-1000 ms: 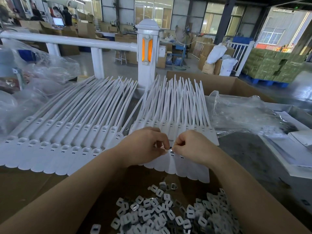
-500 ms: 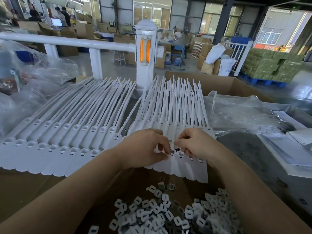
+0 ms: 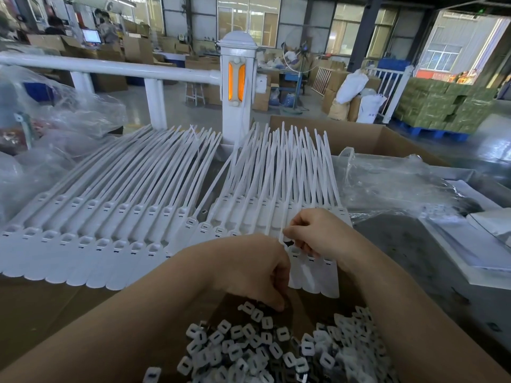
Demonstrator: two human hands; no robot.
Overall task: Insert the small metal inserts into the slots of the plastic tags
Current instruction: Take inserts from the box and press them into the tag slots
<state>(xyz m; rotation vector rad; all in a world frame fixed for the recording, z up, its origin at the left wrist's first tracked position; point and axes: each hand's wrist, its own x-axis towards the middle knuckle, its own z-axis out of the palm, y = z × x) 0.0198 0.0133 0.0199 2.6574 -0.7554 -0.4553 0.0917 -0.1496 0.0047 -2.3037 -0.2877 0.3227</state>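
Two fanned rows of long white plastic tags (image 3: 116,233) lie on the cardboard, slots toward me; the right row (image 3: 312,275) sits under my hands. A heap of small white-and-metal inserts (image 3: 265,346) lies near the front edge. My left hand (image 3: 254,269) has dropped to the top of that heap, fingers curled down onto the inserts; whether it grips one is hidden. My right hand (image 3: 315,230) rests on the right row with fingertips pinched at a tag's slot, pressing on it.
A white railing post with orange reflector (image 3: 236,87) stands behind the tags. Crumpled clear plastic bags (image 3: 392,186) lie right and left. An open cardboard box (image 3: 359,139) is behind right, and a grey tray edge with white sheets (image 3: 475,252) is at right.
My left hand left the tag slot and moved down toward me onto the insert heap. My right hand stayed on the right row of tags.
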